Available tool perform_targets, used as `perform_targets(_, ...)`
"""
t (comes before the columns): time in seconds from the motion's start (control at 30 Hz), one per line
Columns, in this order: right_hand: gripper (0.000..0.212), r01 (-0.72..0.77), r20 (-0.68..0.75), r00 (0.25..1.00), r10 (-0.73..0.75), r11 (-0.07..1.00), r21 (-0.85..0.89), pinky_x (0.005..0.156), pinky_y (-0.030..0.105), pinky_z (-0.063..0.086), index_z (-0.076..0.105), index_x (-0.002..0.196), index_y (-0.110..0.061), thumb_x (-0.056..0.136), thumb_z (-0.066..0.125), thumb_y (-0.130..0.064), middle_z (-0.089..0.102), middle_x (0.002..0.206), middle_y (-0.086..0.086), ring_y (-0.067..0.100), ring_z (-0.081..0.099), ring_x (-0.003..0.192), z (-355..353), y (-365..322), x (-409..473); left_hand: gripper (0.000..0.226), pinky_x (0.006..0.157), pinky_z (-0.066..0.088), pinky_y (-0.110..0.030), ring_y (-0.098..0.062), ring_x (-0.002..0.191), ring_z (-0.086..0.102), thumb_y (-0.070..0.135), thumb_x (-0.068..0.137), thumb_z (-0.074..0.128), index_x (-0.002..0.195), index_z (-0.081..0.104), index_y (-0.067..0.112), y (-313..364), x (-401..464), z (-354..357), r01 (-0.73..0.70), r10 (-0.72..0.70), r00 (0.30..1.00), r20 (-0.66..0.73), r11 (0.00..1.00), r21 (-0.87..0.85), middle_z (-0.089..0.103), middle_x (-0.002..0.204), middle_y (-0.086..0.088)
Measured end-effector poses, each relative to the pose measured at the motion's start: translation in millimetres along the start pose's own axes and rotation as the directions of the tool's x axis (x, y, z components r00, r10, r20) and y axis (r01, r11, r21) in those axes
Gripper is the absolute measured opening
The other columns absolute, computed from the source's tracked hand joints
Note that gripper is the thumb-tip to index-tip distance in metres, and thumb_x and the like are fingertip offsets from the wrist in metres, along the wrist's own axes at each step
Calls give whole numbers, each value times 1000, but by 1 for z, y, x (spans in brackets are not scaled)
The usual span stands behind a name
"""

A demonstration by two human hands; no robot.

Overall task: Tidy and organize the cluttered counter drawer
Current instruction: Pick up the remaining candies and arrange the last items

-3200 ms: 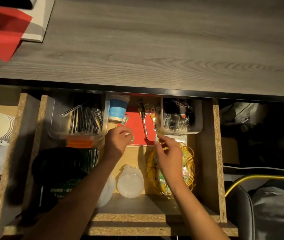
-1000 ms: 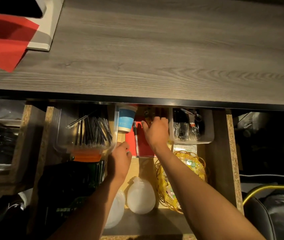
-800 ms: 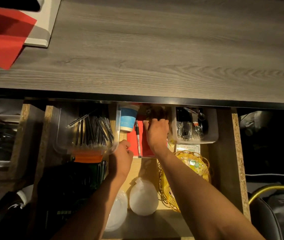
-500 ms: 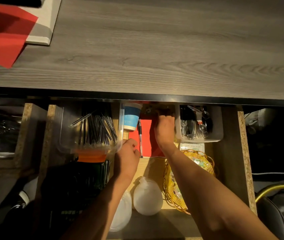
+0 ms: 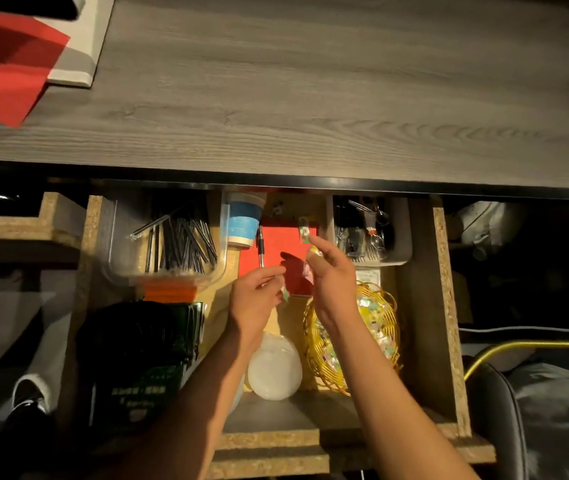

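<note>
Green-and-white wrapped sweets [image 5: 304,233] sit pinched in the right hand [image 5: 333,278], its fingers curled around several small packets above the red booklet [image 5: 286,244] near the drawer's [image 5: 444,306] back edge, while the left hand [image 5: 253,299] pinches another small wrapper [image 5: 285,293] just beside it. To do this step well, I judge both hands should carry the packets straight over the yellow wire basket [image 5: 388,327] by the right wall and let go low, so none scatter. Black straws in a clear tray [image 5: 222,237] lie toward the back left corner, a cutlery bin [image 5: 399,237] at the back right.
</note>
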State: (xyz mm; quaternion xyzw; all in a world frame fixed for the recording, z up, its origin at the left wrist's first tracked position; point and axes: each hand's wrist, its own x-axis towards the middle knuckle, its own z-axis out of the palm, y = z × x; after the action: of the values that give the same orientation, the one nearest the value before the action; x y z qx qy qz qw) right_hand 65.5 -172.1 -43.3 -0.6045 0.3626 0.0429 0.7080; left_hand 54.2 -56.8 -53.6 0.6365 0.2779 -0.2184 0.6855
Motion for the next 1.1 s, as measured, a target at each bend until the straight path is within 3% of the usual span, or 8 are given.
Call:
perform_targets(0.2,27,-46,-170,984,53,998,47,63,19,53,71,107,-21,96,55,-2,72,96,-1,4,66,78,-53,-7,-48,20,82,54,-27,-19,100,68,10,95,63,99,70,28,-10,-33,42,-5,4,989,146,1000,8,72,105,-3)
perform_targets(0.4,27,-87,-200,979,26,949,-304,95,32,48,67,121,-22,102,49,-30,67,106,-12,6,60,103,-82,4,-56,29,102,48,-29,-9,114,60,11,101,51,127,62,20,-17,-40,56,3,-84,939,334,972,235,65,124,1)
perform_targets(0.5,24,17,-190,977,-95,927,-374,84,13,47,67,118,-18,101,51,-20,68,110,-7,-5,61,100,-76,4,-55,26,90,47,-12,-11,109,61,10,100,51,120,63,21,-7,-31,45,-118,41,971,237,940,321,65,119,4)
perform_targets(0.57,27,64,-140,980,-141,891,-448,80,6,45,65,123,-16,99,54,-15,66,114,-6,-11,60,96,-60,5,-47,29,80,39,-2,-9,108,57,10,100,50,126,62,16,2,-18,38,-223,163,972,167,859,460,64,121,3)
perform_targets(0.67,38,155,-44,975,-216,816,-557,96,20,43,58,136,-15,98,54,-13,63,129,1,14,58,117,-34,9,-26,39,102,38,-21,-17,126,52,15,100,52,139,53,16,6,19,35,-369,286,929,233,691,622,56,139,-2)
perform_targets(0.8,37,174,-32,962,-272,695,-698,87,24,45,63,130,-8,95,49,-6,69,120,8,24,62,111,-24,16,1,54,113,30,-31,-21,144,34,23,99,57,150,39,23,-1,66,38,-459,286,888,359,507,730,38,155,0)
perform_targets(0.9,33,197,-12,942,-336,581,-790,99,33,43,65,125,-14,95,50,-13,69,117,5,22,57,114,-23,30,10,62,121,18,-40,-25,152,12,31,99,57,154,29,29,-6,86,41,-519,259,852,454,310,797,24,162,-3)
perform_targets(1.1,30,171,16,913,-408,348,-922,111,38,31,62,122,-14,98,47,-26,66,122,4,22,53,121,-25,61,22,63,121,16,-44,-29,144,29,43,98,52,154,27,30,-9,101,49,-569,339,763,550,-52,821,35,155,-8)
